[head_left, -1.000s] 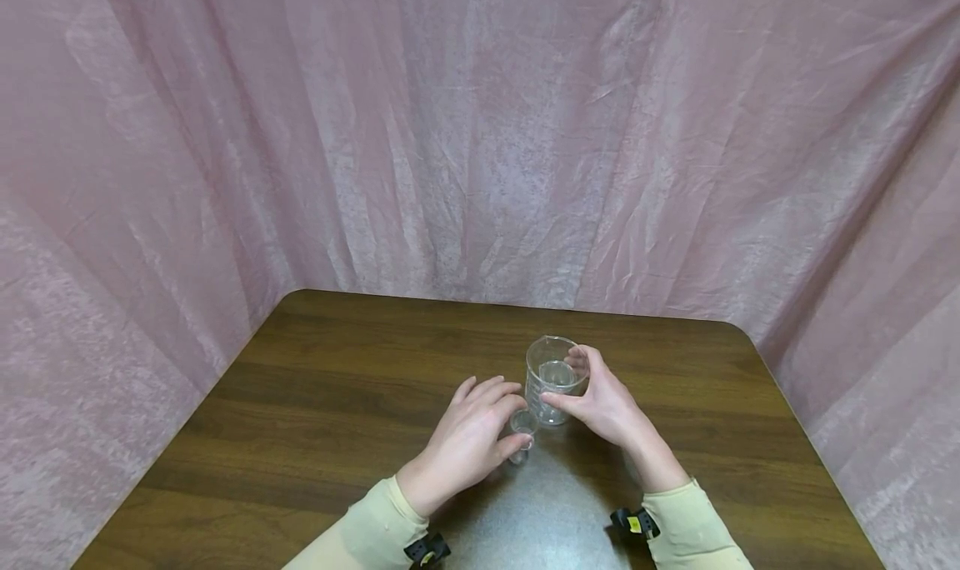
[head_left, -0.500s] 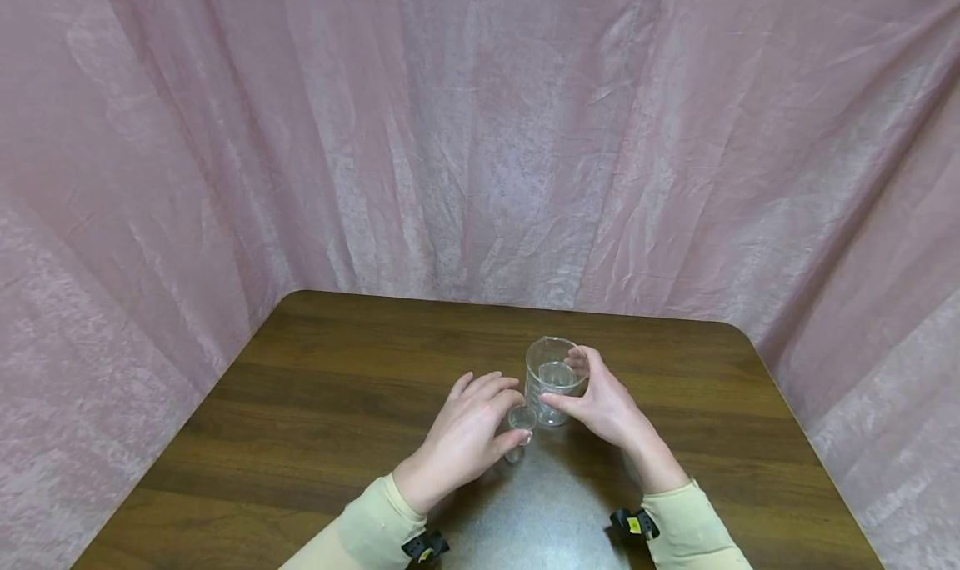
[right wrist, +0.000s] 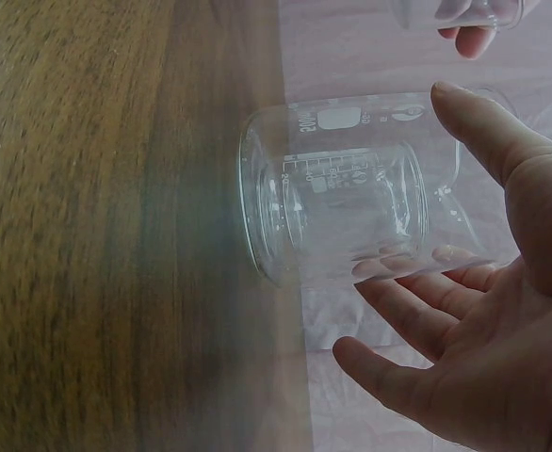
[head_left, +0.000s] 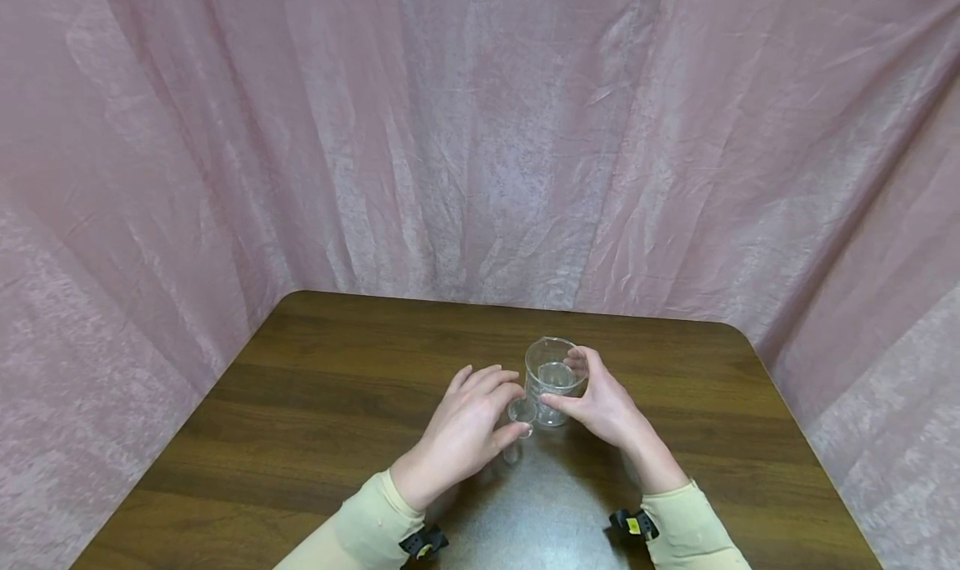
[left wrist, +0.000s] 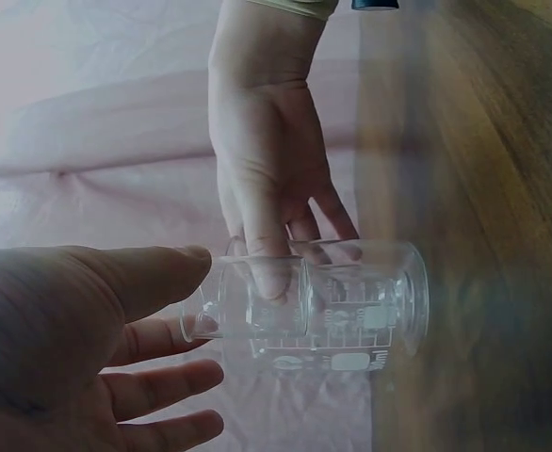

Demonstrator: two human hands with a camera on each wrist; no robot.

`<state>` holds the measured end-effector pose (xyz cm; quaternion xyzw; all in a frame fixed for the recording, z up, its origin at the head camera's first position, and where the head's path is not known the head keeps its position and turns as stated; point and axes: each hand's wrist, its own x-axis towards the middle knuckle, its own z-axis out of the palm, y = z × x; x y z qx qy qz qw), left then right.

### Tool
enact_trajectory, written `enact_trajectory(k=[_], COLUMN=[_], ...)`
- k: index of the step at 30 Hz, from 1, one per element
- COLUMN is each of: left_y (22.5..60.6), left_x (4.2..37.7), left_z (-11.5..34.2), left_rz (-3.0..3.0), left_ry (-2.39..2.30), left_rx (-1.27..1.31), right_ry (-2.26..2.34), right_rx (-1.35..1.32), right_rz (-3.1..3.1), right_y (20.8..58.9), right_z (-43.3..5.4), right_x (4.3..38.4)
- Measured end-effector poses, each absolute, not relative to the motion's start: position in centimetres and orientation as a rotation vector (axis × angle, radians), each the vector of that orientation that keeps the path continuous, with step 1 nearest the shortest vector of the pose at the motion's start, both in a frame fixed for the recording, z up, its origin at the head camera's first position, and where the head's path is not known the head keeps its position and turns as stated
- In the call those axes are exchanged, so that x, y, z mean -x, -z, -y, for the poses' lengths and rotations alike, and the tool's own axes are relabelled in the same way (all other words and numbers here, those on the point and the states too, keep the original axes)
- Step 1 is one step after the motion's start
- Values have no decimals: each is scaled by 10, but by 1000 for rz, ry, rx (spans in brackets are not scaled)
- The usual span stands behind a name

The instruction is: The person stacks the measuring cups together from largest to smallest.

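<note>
A large clear glass beaker (head_left: 534, 387) with white printed markings stands upright on the wooden table (head_left: 360, 345). Inside it sits a medium glass beaker (right wrist: 351, 188). My right hand (head_left: 611, 403) holds the large beaker near its rim, thumb on the near side and fingers around the far side. To its left, my left hand (head_left: 465, 432) pinches a small clear glass beaker (head_left: 522, 412) at the rim between thumb and index finger, the other fingers stretched out. In the left wrist view, the small beaker (left wrist: 243, 301) is clear of the table, beside the large one.
Pink velvet curtain (head_left: 480, 137) hangs behind the table and along both sides. The table's far edge runs beyond the hands. Each wrist wears a black strap (head_left: 636, 523) near the pale sleeve.
My left hand has lifted the small beaker slightly, keeping it beside the large one. My right hand and the large beaker have stayed in place.
</note>
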<state>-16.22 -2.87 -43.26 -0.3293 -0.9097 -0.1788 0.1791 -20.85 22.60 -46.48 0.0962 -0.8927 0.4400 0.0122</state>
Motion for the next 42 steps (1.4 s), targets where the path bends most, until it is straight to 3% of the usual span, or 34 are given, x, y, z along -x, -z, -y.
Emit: enact_trajectory(k=[42], left_y=[399], left_x=[173], left_z=[19], left_rz=[2436], left_ry=[528], left_rx=[1008], right_ry=[-1363], right_rx=[-336], right_rz=[2786], right_y=[465], right_z=[-228], right_x=[210])
